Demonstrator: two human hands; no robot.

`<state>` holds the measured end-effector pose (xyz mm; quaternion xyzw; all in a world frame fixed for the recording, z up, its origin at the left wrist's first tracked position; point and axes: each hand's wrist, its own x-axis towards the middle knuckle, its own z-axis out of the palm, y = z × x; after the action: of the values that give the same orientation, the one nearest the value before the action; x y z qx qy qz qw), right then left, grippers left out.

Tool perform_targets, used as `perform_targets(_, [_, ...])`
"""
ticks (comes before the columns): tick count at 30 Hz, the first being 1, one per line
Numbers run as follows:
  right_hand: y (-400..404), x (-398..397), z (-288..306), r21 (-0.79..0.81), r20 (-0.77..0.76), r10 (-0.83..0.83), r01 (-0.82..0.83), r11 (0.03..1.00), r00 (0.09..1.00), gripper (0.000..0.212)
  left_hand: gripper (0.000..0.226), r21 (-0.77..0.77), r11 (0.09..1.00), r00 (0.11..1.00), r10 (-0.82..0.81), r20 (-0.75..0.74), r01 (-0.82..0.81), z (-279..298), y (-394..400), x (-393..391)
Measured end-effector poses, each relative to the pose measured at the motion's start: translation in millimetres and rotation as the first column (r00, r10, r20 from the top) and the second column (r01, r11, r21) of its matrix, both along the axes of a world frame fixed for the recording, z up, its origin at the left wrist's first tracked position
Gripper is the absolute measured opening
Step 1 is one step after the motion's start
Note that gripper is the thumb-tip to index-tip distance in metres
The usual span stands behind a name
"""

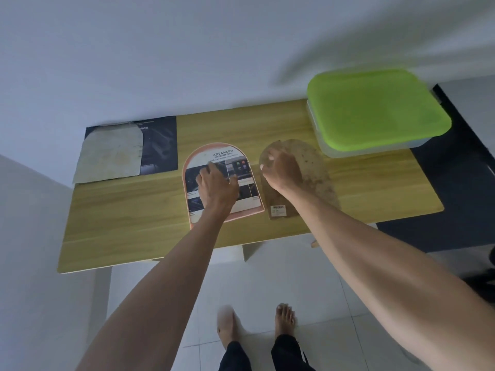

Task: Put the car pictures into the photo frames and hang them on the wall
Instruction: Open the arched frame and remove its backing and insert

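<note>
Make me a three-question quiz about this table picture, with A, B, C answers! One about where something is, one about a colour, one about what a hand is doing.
1. Where is the arched frame?
A. on the wooden table
B. on the floor
C. on the wall

2. What colour is the box lid?
A. red
B. green
C. black

3. What is the right hand doing?
A. hanging free
B. waving in the air
C. gripping the brown backing board

Answers: 1 A, the frame lies flat on the tabletop under the left hand. 2 B, the lid is bright green. 3 C, its fingers curl over the board's top edge.
</note>
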<state>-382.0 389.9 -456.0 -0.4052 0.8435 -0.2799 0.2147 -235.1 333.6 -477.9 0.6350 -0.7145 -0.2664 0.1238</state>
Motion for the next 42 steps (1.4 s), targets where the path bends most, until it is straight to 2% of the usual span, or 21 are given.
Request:
perform_targets(5, [-20,50,-1,0.056,0.045,0.115,-0.117,0.992,0.992,0.044,0.061,0.053,0.996,0.995,0.073,-0.065,-0.07,-15,-10,44])
perform_targets(10, [-23,75,-14,0.175,-0.017,0.1,-0.096,0.98,0.995,0.044,0.063,0.091,0.995,0.997,0.052,-0.054,-0.047,-20,-9,59])
perform_targets(15, [-25,86,-24,0.182,-0.064,0.071,-0.058,0.982,0.995,0.036,0.052,0.128,0.991,0.997,0.036,-0.07,-0.027,-27,-8,60])
perform_targets(18, [-27,87,-26,0.15,-0.035,0.061,-0.055,0.987,0.998,0.037,0.051,0.125,0.991,0.996,0.06,-0.066,-0.051,-31,-8,59])
perform_targets(23, [-29,84,-32,0.169,0.018,0.031,-0.033,0.985,0.999,0.063,0.053,0.127,0.987,0.992,0.112,-0.065,-0.103,-28,-8,58])
perform_targets(26, [-30,83,-36,0.141,0.052,0.004,-0.011,0.99,0.999,0.063,0.055,0.135,0.982,0.984,0.147,-0.097,-0.134,-25,-10,58])
perform_targets(32, [-29,83,-27,-0.036,0.24,-0.065,0.076,0.996,0.969,0.058,0.05,0.14,0.983,0.981,0.139,-0.137,-0.12,-25,-10,58])
perform_targets(35, [-29,83,-23,-0.147,0.415,-0.122,0.199,0.969,0.901,0.042,0.044,0.132,0.983,0.977,0.146,-0.154,-0.126,-26,-9,60])
perform_targets(37, [-28,80,-18,-0.134,0.581,-0.16,0.288,0.948,0.798,0.032,0.041,0.137,0.982,0.974,0.152,-0.169,-0.129,-25,-9,61])
perform_targets(40, [-27,76,-8,-0.115,0.757,-0.144,0.347,0.931,0.637,0.039,0.041,0.14,0.98,0.96,0.172,-0.222,-0.143,-22,-6,62])
perform_targets(42, [-27,76,0,-0.123,0.802,-0.123,0.364,0.923,0.584,0.043,0.045,0.153,0.975,0.937,0.198,-0.287,-0.16,-20,-6,63])
